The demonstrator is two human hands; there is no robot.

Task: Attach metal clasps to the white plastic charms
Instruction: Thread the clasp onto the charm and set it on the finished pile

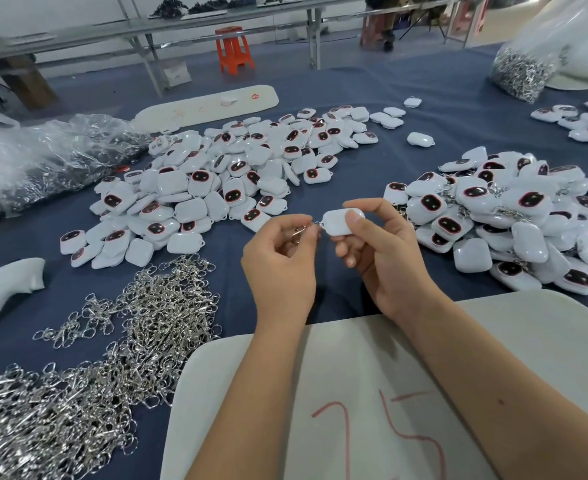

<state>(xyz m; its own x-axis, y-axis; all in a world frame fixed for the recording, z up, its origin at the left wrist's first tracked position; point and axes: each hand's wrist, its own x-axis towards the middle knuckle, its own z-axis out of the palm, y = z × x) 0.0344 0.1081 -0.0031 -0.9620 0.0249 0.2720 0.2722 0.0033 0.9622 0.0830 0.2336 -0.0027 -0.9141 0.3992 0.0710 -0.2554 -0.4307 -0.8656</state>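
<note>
**Item: clasp fitting, one charm in hand**

Progress: the right-hand pile (514, 216) shows metal among its charms, judged finished; the larger centre pile (237, 174) seems still bare, so much remains. Loose clasps (119, 334) heaped on the counter (372, 112), near left.

Right hand (382, 251): grip closed round a white charm (341, 221), plain back showing.

Left hand (282, 258): fingertips pinching a clasp (303, 232), its end at the charm's loop, just beside. Whether it is hooked through: cannot tell.
</note>
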